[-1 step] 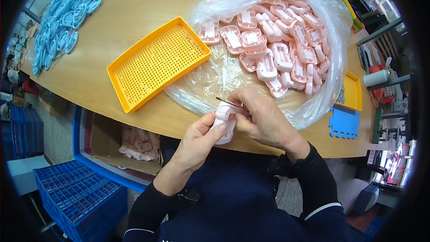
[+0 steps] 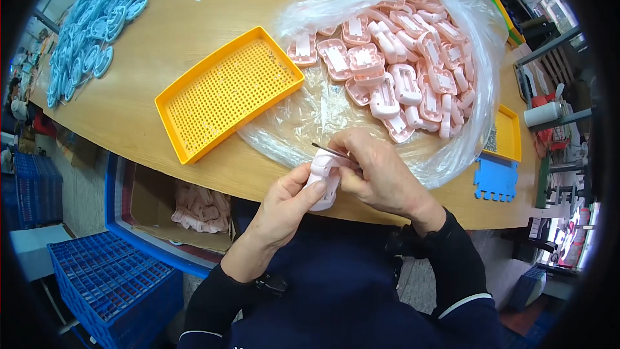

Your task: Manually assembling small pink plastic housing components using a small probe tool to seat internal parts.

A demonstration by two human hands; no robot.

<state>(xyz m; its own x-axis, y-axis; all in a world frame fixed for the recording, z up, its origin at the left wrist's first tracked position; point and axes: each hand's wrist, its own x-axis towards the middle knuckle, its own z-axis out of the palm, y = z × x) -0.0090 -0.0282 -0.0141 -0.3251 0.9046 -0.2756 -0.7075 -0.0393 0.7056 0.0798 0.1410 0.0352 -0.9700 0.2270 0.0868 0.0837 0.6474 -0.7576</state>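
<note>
My left hand (image 2: pixel 284 200) grips a pale pink plastic housing (image 2: pixel 323 178) with thumb and fingers, just over the table's near edge. Closed at the housing's upper end, my right hand (image 2: pixel 374 171) holds a thin dark tool (image 2: pixel 328 150) whose tip sticks out past the index finger. The tool's exact kind is hard to make out, since the fingers cover most of it. Beyond both hands, many similar pink housings (image 2: pixel 407 84) lie heaped on an opened clear plastic bag (image 2: pixel 303 13); several show a white rectangular patch.
Left of the bag lies a yellow perforated tray (image 2: pixel 226 94). Blue plastic parts (image 2: pixel 97 26) are piled far left. At right are a smaller yellow tray (image 2: pixel 509 132) and a blue foam mat (image 2: pixel 496 179). Below the table edge sit a cardboard box (image 2: pixel 152 203) and a blue crate (image 2: pixel 116 278).
</note>
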